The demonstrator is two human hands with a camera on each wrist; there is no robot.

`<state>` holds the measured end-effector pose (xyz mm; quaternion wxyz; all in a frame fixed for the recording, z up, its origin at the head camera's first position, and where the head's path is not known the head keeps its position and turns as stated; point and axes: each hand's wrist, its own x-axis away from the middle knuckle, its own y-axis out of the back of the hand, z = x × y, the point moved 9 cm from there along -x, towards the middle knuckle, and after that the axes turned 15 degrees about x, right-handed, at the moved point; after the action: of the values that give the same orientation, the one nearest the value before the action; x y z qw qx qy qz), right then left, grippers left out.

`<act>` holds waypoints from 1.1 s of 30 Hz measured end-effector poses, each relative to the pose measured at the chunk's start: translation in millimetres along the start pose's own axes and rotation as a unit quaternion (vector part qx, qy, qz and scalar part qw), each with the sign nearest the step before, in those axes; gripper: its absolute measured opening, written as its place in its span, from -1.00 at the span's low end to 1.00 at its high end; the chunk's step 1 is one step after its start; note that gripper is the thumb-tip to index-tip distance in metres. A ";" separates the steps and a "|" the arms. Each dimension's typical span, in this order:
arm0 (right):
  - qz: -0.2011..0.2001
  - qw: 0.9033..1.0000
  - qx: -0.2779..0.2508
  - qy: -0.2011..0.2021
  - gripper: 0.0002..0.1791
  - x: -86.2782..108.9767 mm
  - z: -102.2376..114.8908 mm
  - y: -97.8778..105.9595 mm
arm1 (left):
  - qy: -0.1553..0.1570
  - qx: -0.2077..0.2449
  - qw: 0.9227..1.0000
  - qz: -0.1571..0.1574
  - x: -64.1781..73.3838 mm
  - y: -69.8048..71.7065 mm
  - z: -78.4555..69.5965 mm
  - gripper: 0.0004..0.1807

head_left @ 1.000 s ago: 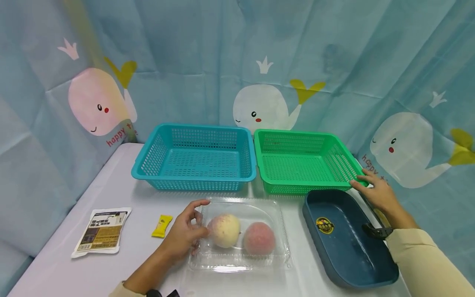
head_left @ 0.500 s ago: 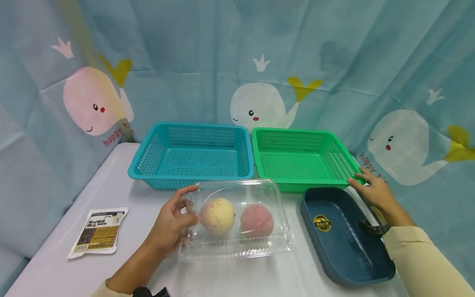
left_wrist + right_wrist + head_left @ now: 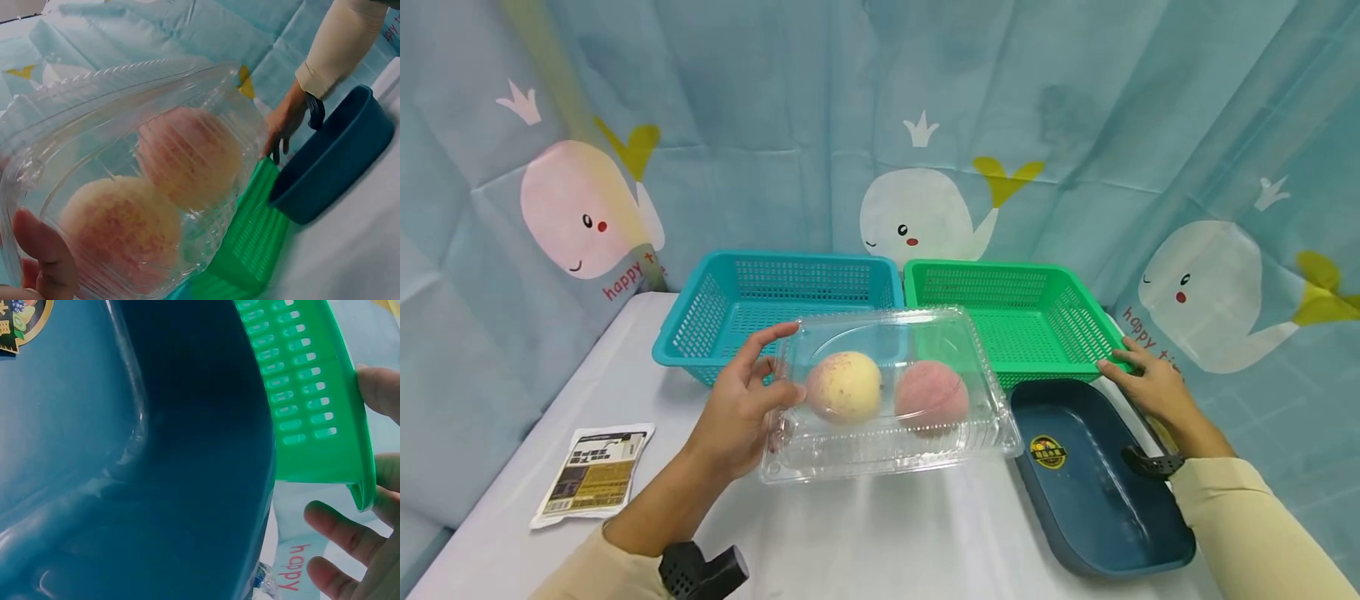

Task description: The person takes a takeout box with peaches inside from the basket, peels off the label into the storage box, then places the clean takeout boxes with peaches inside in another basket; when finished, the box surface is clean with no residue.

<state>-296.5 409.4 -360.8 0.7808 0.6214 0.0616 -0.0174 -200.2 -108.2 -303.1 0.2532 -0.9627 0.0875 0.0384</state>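
Note:
A clear plastic clamshell box (image 3: pixel 891 454) holds two peaches, one yellowish (image 3: pixel 844 388) and one pink (image 3: pixel 931 395). My left hand (image 3: pixel 741 400) grips the box by its left side, thumb in front, and carries it tilted above the table. Behind it, the box overlaps the fronts of the blue basket (image 3: pixel 700 362) and the green basket (image 3: pixel 1037 368). At the green basket's right front corner, my right hand (image 3: pixel 1157 387) holds the rim between thumb and a finger; its other fingers stand apart from it in the right wrist view.
A dark blue bin (image 3: pixel 1105 492) with a round sticker stands at the right under my right forearm. On the left of the white table lies a white and brown packet (image 3: pixel 593 471). A whale-print curtain (image 3: pixel 790 125) hangs close behind the baskets.
My left hand has lifted the box of peaches off the table and moved it up and forward toward the baskets. The small yellow packet is now hidden from view. My right hand stays at the basket.

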 end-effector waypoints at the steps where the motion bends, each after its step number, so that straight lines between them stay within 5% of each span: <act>1: 0.000 1.000 -0.001 0.000 -0.22 -0.2 -0.5 0.2 | -0.004 0.005 1.000 -0.005 -4.2 -3.2 -1.9 -0.24; 8: -0.012 1.000 0.002 -0.002 -0.23 0.3 -3.4 1.6 | -0.016 0.030 0.999 -0.013 -44.6 -33.0 -4.8 -0.27; 18: -0.011 1.000 0.007 0.008 -0.24 -0.6 -0.2 2.0 | -0.014 0.047 0.999 -0.016 -102.8 -67.8 10.3 -0.28; 33: 0.007 1.000 0.013 0.001 -0.23 -2.7 -2.3 1.5 | 0.002 0.011 1.000 -0.020 -179.1 -98.0 79.2 -0.27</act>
<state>-299.2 411.9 -359.6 0.7727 0.6320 0.0579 -0.0119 -359.9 41.5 -303.7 0.2645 -0.9614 0.0696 0.0303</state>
